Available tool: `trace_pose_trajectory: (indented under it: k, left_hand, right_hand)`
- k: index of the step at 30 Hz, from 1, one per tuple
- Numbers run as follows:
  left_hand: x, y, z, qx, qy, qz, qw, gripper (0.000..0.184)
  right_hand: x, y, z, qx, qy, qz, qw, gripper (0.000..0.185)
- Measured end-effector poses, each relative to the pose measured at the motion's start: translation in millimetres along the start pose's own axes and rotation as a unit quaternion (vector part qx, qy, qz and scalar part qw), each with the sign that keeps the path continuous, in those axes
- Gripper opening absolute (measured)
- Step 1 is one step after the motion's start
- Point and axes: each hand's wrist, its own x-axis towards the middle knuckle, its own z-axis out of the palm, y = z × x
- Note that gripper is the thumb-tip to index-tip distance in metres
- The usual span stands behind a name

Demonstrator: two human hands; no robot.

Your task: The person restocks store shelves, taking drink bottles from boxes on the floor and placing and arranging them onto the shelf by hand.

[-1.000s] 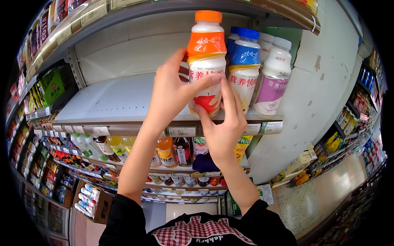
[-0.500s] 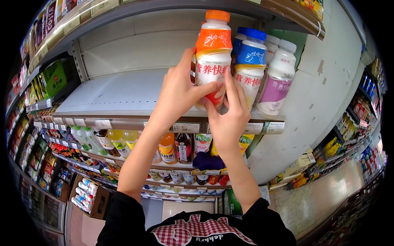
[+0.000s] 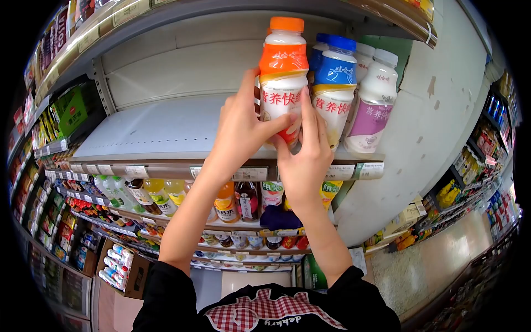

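At a pale shelf (image 3: 152, 128), left hand (image 3: 239, 125) and right hand (image 3: 305, 161) grasp an orange-capped bottle (image 3: 284, 82).

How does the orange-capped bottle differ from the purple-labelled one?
The left hand grips the orange-capped bottle; the purple-labelled bottle stands untouched. The orange-capped bottle has an orange upper part; the purple-labelled bottle's is white. Both are capped and carry Chinese lettering.

Head-worn wide-angle view, facing forward and down over the left hand (image 3: 239, 124) and right hand (image 3: 305, 163) onto a nearby shelf (image 3: 152, 130).
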Motion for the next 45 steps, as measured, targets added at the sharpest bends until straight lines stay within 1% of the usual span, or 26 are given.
trace_pose_trajectory:
  k: [2, 5, 9, 15, 17, 18, 20, 21, 23, 24, 26, 27, 29, 30, 33, 36, 39, 42, 45]
  left_hand:
    - [-2, 1, 0, -0.004, 0.0, 0.006, 1.0, 0.076]
    - [-7, -6, 4, -0.023, 0.017, 0.028, 0.999, 0.07]
    - [-9, -6, 4, -0.016, 0.025, 0.02, 0.999, 0.071]
    - [-9, -4, 4, 0.019, 0.033, 0.014, 0.999, 0.073]
    - [-9, -8, 3, 0.027, 0.04, 0.023, 0.999, 0.074]
    - [-9, -8, 1, 0.027, 0.029, 0.012, 0.999, 0.075]
    - [-9, -6, -5, 0.027, 0.006, -0.011, 1.0, 0.077]
    - [-9, -8, -5, 0.035, 0.004, 0.0, 0.999, 0.079]
    - [-10, -13, -6, 0.052, 0.002, 0.022, 0.998, 0.082]
    - [-11, -16, -7, 0.067, -0.011, 0.008, 0.998, 0.082]
    - [-12, -21, -10, 0.098, -0.038, -0.017, 0.994, 0.081]
    - [-12, -23, -10, 0.041, -0.079, -0.045, 0.995, 0.079]
    - [-11, -25, -10, -0.072, -0.159, -0.099, 0.98, 0.076]
    - [-12, -25, -10, -0.077, -0.163, -0.106, 0.978, 0.074]
    - [-12, -26, -10, -0.094, -0.172, -0.117, 0.974, 0.068]
    - [-11, -28, -8, -0.114, -0.176, -0.109, 0.972, 0.064]
    - [-10, -25, -7, -0.122, -0.178, -0.11, 0.97, 0.06]
    - [-8, -30, -5, -0.113, -0.178, -0.119, 0.97, 0.058]
    - [-8, -32, -4, -0.11, -0.177, -0.133, 0.969, 0.057]
  right_hand:
    - [-2, 0, -1, -0.006, -0.006, 0.003, 1.0, 0.089]
    - [-3, 1, -3, -0.015, -0.02, 0.002, 1.0, 0.088]
    - [-2, -3, -5, -0.037, -0.023, -0.01, 0.999, 0.087]
    - [-1, 0, -4, -0.022, -0.023, -0.029, 0.999, 0.09]
    - [-2, 0, -2, -0.011, -0.046, -0.012, 0.999, 0.09]
    - [-3, 0, -2, -0.005, -0.057, -0.003, 0.998, 0.091]
    - [-2, 0, -1, -0.029, -0.045, -0.025, 0.998, 0.092]
    - [-3, 0, -1, -0.04, -0.04, -0.035, 0.998, 0.093]
    - [-2, -3, -2, -0.013, -0.052, 0.009, 0.998, 0.091]
    - [-3, -3, -3, 0.0, -0.059, 0.029, 0.998, 0.09]
    - [-4, -2, -3, -0.006, -0.06, 0.028, 0.998, 0.091]
    - [-4, -2, -3, -0.008, -0.06, 0.027, 0.998, 0.091]
    - [-5, 0, -1, -0.016, -0.053, 0.004, 0.998, 0.092]
    - [-5, 0, -1, -0.02, -0.049, -0.008, 0.999, 0.092]
    - [-5, -2, -2, -0.019, -0.067, 0.022, 0.997, 0.093]
    - [-4, 2, 1, -0.066, -0.051, -0.032, 0.996, 0.098]
    - [-1, 2, 0, -0.058, -0.071, -0.009, 0.996, 0.1]
    - [1, -1, -1, -0.022, -0.095, 0.054, 0.994, 0.096]
    - [2, 0, 0, -0.027, -0.084, 0.032, 0.996, 0.097]
